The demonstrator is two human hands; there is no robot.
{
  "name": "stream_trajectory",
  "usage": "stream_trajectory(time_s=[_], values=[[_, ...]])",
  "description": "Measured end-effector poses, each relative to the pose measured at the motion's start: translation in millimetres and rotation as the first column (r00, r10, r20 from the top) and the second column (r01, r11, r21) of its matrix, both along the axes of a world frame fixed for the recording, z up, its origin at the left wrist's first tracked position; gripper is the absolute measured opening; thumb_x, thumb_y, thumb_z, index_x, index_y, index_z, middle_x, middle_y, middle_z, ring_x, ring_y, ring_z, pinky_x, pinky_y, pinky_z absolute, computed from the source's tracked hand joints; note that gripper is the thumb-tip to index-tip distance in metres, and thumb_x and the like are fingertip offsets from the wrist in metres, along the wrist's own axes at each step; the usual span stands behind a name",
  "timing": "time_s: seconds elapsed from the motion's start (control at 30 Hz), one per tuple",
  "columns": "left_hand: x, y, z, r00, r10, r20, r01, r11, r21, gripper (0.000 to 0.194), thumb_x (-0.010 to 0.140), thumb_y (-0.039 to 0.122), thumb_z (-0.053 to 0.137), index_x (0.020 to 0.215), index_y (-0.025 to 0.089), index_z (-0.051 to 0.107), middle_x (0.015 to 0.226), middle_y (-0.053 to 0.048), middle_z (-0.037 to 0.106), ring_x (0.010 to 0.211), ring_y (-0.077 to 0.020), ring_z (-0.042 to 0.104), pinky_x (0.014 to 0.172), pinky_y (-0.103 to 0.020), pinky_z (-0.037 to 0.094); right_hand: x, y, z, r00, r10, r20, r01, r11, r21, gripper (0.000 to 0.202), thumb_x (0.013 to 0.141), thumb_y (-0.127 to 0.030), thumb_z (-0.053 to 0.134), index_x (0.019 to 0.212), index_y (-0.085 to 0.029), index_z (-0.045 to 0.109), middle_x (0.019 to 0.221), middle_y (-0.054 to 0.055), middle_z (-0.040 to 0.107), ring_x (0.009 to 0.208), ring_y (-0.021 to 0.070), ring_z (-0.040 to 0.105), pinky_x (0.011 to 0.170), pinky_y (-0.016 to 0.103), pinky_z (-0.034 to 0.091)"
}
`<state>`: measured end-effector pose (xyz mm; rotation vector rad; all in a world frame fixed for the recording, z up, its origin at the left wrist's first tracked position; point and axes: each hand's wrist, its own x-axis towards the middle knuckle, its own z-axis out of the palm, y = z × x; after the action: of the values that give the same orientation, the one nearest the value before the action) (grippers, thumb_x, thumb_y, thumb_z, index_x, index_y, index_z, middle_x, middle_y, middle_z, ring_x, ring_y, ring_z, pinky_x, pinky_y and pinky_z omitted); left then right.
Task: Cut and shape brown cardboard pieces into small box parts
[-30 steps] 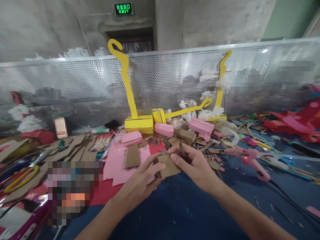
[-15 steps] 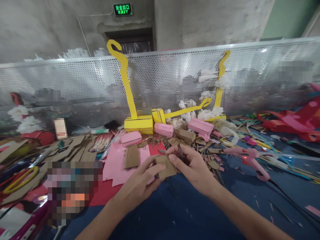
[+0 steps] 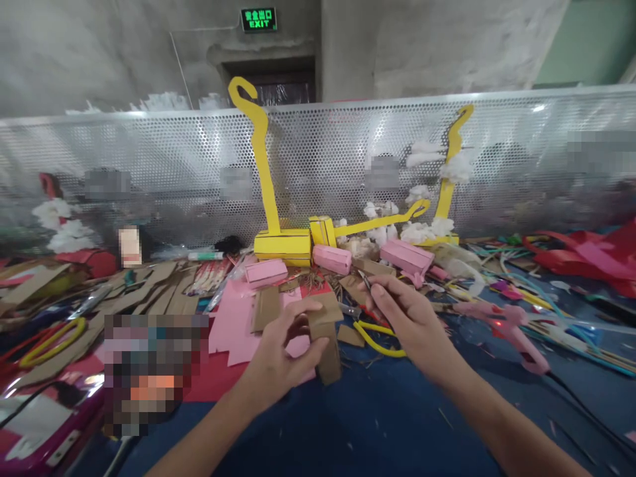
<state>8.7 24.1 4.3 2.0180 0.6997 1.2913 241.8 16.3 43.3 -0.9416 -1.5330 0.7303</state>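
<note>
Both hands, left [image 3: 281,351] and right [image 3: 420,328], have parted; left keeps cardboard [image 3: 328,362].

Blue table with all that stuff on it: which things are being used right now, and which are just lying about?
In use:
- folded brown cardboard piece, in the left hand
- slim dark pointed tool, in the right hand

Lying about, untouched:
- yellow-handled scissors
- pink plastic glue gun
- pink boxy block
</note>
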Motion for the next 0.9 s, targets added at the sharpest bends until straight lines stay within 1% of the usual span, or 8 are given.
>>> stream_trajectory(time_s=[0.1, 0.17, 0.27, 0.37, 0.5, 0.6, 0.73, 0.9], values=[[1, -3, -1.9, 0.998, 0.021, -0.060, -0.019, 0.999, 0.042, 0.044, 0.094, 0.019, 0.066, 0.134, 0.029, 0.050, 0.126, -0.006, 0.065, 0.108, -0.0193, 0.069, 0.097, -0.035, 0.058, 9, -7, 11.1, 0.978, -0.061, 0.198, 0.048, 0.996, 0.073, 0.022, 0.104, -0.042, 0.054, 0.111, -0.023, 0.063, 0.086, 0.000, 0.063, 0.077, 0.0152, 0.060, 0.069, 0.025, 0.049], [2, -6, -1.1, 0.994, 0.041, -0.100, -0.031, 0.995, 0.098, 0.046, 0.093, 0.019, 0.066, 0.134, 0.030, 0.050, 0.127, -0.006, 0.066, 0.108, -0.0200, 0.069, 0.097, -0.037, 0.058, 15, -15, 22.5, 0.928, -0.075, 0.364, 0.029, 0.991, 0.130, 0.016, 0.104, -0.037, 0.055, 0.111, -0.025, 0.064, 0.092, 0.000, 0.067, 0.082, 0.0157, 0.063, 0.071, 0.025, 0.050], [5, -10, 2.7, 0.988, 0.087, -0.130, -0.059, 0.976, 0.211, 0.047, 0.091, 0.017, 0.067, 0.133, 0.031, 0.051, 0.123, -0.005, 0.068, 0.113, -0.0215, 0.067, 0.097, -0.038, 0.057, 21, -27, 43.6, 0.767, -0.069, 0.638, -0.115, 0.964, 0.241, 0.011, 0.104, -0.024, 0.054, 0.107, -0.026, 0.065, 0.100, 0.000, 0.071, 0.090, 0.0159, 0.065, 0.079, 0.027, 0.049], [8, -13, 5.8, 0.984, 0.094, -0.154, -0.054, 0.967, 0.248, 0.046, 0.091, 0.017, 0.067, 0.132, 0.031, 0.051, 0.120, -0.004, 0.069, 0.105, -0.0195, 0.069, 0.086, -0.032, 0.060, 23, -35, 63.3, 0.585, -0.066, 0.808, -0.318, 0.898, 0.303, 0.015, 0.104, -0.019, 0.053, 0.112, -0.025, 0.064, 0.099, 0.002, 0.071, 0.088, 0.0167, 0.065, 0.077, 0.029, 0.048], [10, -17, 5.1, 0.988, 0.068, -0.141, -0.036, 0.975, 0.218, 0.047, 0.091, 0.016, 0.066, 0.133, 0.031, 0.051, 0.120, -0.004, 0.068, 0.101, -0.0181, 0.069, 0.082, -0.029, 0.061, 22, -36, 78.5, 0.453, -0.190, 0.871, -0.393, 0.835, 0.386, 0.019, 0.104, -0.019, 0.049, 0.111, -0.020, 0.067, 0.091, 0.005, 0.071, 0.082, 0.0194, 0.065, 0.077, 0.034, 0.048], [10, -19, 3.4, 0.990, 0.033, -0.136, -0.007, 0.982, 0.186, 0.046, 0.092, 0.015, 0.065, 0.133, 0.031, 0.052, 0.121, -0.005, 0.068, 0.100, -0.0177, 0.070, 0.079, -0.027, 0.062, 21, -32, 81.1, 0.398, -0.178, 0.900, -0.429, 0.831, 0.354, 0.020, 0.105, -0.019, 0.048, 0.110, -0.020, 0.068, 0.090, 0.005, 0.071, 0.079, 0.0195, 0.064, 0.076, 0.035, 0.048], [10, -18, 1.8, 0.990, 0.021, -0.139, 0.005, 0.983, 0.183, 0.047, 0.094, 0.016, 0.065, 0.135, 0.033, 0.051, 0.121, -0.004, 0.068, 0.103, -0.0183, 0.069, 0.078, -0.026, 0.062, 19, -29, 77.4, 0.367, -0.115, 0.923, -0.445, 0.850, 0.283, 0.021, 0.103, -0.016, 0.049, 0.113, -0.021, 0.066, 0.096, 0.005, 0.072, 0.084, 0.0193, 0.066, 0.079, 0.034, 0.049], [9, -17, 3.3, 0.993, 0.003, -0.120, 0.019, 0.983, 0.182, 0.053, 0.094, 0.017, 0.065, 0.141, 0.036, 0.048, 0.124, -0.004, 0.066, 0.103, -0.0174, 0.068, 0.087, -0.028, 0.061, 14, -26, 75.1, 0.356, -0.095, 0.930, -0.445, 0.858, 0.258, 0.024, 0.103, -0.018, 0.049, 0.118, -0.023, 0.066, 0.103, 0.007, 0.075, 0.086, 0.0205, 0.069, 0.076, 0.032, 0.051]])
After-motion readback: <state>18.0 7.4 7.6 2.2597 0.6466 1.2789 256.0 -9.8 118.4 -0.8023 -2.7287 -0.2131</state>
